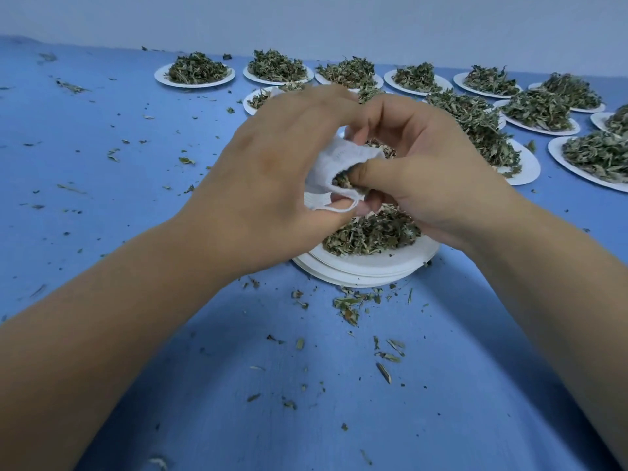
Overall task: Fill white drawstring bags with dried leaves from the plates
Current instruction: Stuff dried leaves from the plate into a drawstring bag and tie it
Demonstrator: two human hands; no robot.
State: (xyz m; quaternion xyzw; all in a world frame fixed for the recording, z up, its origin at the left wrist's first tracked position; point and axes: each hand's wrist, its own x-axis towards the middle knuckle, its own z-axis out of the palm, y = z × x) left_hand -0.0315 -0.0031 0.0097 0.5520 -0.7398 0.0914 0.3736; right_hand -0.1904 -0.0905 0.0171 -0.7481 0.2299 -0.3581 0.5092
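Head view, centre of the frame: my left hand (272, 171) is gripping the white drawstring bag (334, 161) by its mouth while my right hand (421, 175) is pinching dried leaves (343, 180) into it, above the stacked plates (367, 271). More heaped plates (556, 151) are sitting on the blue counter (136, 171) at upper right.

Left hand (272, 171) curled round the white bag (334, 158), right hand (431, 175) pinching dried leaves (341, 180) at its mouth

Bag (334, 164): white woven cloth, matt. Plates (370, 266): white paper, smooth, matt. Leaves (370, 232): dry, crumbly, dull green. Tabletop (136, 137): blue, matt, smooth.
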